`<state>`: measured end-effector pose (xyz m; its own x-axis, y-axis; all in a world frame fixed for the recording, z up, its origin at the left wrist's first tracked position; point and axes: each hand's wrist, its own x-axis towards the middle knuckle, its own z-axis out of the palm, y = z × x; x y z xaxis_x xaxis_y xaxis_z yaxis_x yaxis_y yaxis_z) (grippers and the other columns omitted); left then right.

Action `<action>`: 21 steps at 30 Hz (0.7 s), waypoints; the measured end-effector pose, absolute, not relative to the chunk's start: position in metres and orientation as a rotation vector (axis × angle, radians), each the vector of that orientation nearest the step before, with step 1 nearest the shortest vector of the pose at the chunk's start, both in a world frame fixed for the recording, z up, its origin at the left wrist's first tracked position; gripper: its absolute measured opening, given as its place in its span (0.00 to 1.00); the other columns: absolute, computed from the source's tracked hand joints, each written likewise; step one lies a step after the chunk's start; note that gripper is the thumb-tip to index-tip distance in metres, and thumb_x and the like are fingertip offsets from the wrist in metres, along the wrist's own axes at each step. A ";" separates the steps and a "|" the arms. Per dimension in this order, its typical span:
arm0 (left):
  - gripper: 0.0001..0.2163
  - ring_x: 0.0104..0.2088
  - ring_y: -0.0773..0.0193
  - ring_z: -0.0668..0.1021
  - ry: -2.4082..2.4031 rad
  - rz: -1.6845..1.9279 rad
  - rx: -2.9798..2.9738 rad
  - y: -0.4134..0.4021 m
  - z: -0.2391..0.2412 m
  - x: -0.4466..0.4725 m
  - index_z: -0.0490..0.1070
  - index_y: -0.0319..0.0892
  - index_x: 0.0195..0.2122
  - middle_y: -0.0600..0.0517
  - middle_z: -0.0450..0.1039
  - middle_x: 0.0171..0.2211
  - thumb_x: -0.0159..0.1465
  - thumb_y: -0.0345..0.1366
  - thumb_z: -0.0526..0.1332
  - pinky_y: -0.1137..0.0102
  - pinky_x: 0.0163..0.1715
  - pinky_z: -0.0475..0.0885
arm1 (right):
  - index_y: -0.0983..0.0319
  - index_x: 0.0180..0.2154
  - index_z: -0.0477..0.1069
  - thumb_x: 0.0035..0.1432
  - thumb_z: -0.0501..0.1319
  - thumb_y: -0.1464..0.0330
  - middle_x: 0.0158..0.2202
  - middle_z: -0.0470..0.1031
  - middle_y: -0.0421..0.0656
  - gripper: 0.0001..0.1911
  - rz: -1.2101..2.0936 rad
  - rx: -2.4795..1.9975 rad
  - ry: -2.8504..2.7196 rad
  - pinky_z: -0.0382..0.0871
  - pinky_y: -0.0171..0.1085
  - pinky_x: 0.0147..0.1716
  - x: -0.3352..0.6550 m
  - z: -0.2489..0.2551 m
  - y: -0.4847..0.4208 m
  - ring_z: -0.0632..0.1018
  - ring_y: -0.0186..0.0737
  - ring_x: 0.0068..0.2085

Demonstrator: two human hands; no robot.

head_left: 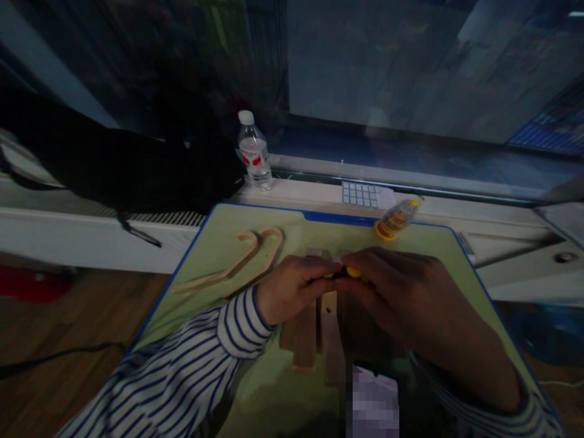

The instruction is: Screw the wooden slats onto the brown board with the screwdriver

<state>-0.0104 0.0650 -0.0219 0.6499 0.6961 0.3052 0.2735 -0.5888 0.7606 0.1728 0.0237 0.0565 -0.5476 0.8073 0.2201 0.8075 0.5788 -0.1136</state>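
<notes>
Both my hands meet over a set of flat wooden pieces point(305, 344) near the middle of the table. My right hand point(415, 292) is closed, thumb and fingers gripping a small yellow-and-black tool point(353, 272). From the other side my left hand point(292, 289) pinches around the tool's dark end; its exact tip is hidden by the fingers. A wooden strip with a dark hole point(329, 310) lies just below the fingertips. Two hook-shaped wooden pieces, one on the outside point(272, 255) and one inside point(241, 263), rest to the left of my hands.
The pale green table point(182, 316) has a blue edge. A cone-shaped clear bottle with yellow ends point(396, 220) lies at its back right. On the sill are a water bottle point(254, 155) and a blue-gridded sheet point(359, 193). Dark cloth point(150, 164) lies left.
</notes>
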 end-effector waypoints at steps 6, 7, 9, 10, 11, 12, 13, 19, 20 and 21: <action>0.10 0.29 0.68 0.75 0.785 0.781 2.162 0.064 -0.021 -0.010 0.75 0.39 0.37 0.51 0.75 0.29 0.64 0.38 0.57 0.75 0.29 0.68 | 0.59 0.41 0.68 0.62 0.55 0.64 0.34 0.76 0.40 0.08 -0.014 -1.371 -2.566 0.65 0.39 0.27 0.171 0.057 0.021 0.77 0.41 0.32; 0.10 0.26 0.70 0.74 0.830 0.787 2.154 0.064 -0.021 -0.010 0.75 0.38 0.37 0.53 0.74 0.26 0.63 0.38 0.58 0.76 0.27 0.67 | 0.59 0.41 0.68 0.62 0.55 0.64 0.34 0.76 0.40 0.08 -0.015 -1.372 -2.567 0.65 0.39 0.27 0.171 0.057 0.022 0.78 0.42 0.32; 0.09 0.22 0.73 0.70 0.914 0.819 2.130 0.063 -0.022 -0.010 0.75 0.38 0.35 0.56 0.70 0.22 0.60 0.39 0.61 0.78 0.24 0.65 | 0.59 0.40 0.68 0.62 0.55 0.64 0.35 0.76 0.41 0.07 -0.024 -1.371 -2.562 0.65 0.39 0.27 0.171 0.056 0.023 0.78 0.42 0.32; 0.08 0.21 0.74 0.69 0.943 0.837 2.119 0.062 -0.022 -0.010 0.75 0.38 0.35 0.57 0.69 0.21 0.59 0.38 0.63 0.78 0.23 0.64 | 0.59 0.40 0.68 0.62 0.55 0.64 0.35 0.76 0.40 0.07 -0.021 -1.370 -2.560 0.66 0.39 0.27 0.171 0.056 0.024 0.78 0.42 0.32; 0.08 0.20 0.74 0.69 0.958 0.855 2.111 0.062 -0.022 -0.009 0.76 0.38 0.36 0.57 0.68 0.21 0.58 0.36 0.64 0.79 0.22 0.63 | 0.59 0.40 0.67 0.62 0.55 0.64 0.35 0.76 0.40 0.07 -0.011 -1.368 -2.556 0.66 0.39 0.28 0.171 0.055 0.024 0.78 0.42 0.33; 0.08 0.21 0.74 0.69 0.959 0.871 2.107 0.062 -0.021 -0.009 0.76 0.38 0.36 0.57 0.68 0.21 0.57 0.35 0.64 0.79 0.23 0.63 | 0.59 0.41 0.67 0.62 0.55 0.64 0.36 0.77 0.40 0.08 0.006 -1.363 -2.552 0.67 0.39 0.28 0.171 0.055 0.025 0.78 0.42 0.33; 0.08 0.21 0.74 0.69 0.953 0.886 2.105 0.061 -0.021 -0.009 0.76 0.38 0.37 0.57 0.68 0.21 0.57 0.35 0.64 0.79 0.23 0.63 | 0.58 0.42 0.67 0.62 0.55 0.63 0.36 0.77 0.40 0.08 0.026 -1.354 -2.547 0.68 0.39 0.29 0.172 0.055 0.025 0.78 0.42 0.34; 0.08 0.22 0.73 0.69 0.890 0.912 2.135 0.063 -0.021 -0.009 0.76 0.40 0.37 0.57 0.69 0.22 0.59 0.37 0.63 0.78 0.24 0.63 | 0.59 0.53 0.62 0.62 0.55 0.68 0.49 0.74 0.42 0.17 0.151 -1.187 -2.529 0.70 0.39 0.42 0.178 0.057 0.024 0.75 0.39 0.45; 0.08 0.22 0.73 0.69 0.886 0.904 2.140 0.063 -0.022 -0.010 0.76 0.40 0.37 0.57 0.69 0.22 0.59 0.37 0.63 0.78 0.24 0.63 | 0.59 0.52 0.63 0.62 0.55 0.70 0.49 0.74 0.42 0.16 0.179 -1.171 -2.535 0.70 0.38 0.43 0.178 0.057 0.023 0.75 0.38 0.45; 0.09 0.22 0.73 0.69 0.881 0.893 2.143 0.063 -0.022 -0.010 0.76 0.40 0.38 0.57 0.69 0.22 0.59 0.38 0.63 0.78 0.24 0.63 | 0.58 0.51 0.64 0.62 0.54 0.71 0.48 0.74 0.41 0.15 0.202 -1.169 -2.539 0.70 0.38 0.43 0.179 0.057 0.023 0.76 0.38 0.44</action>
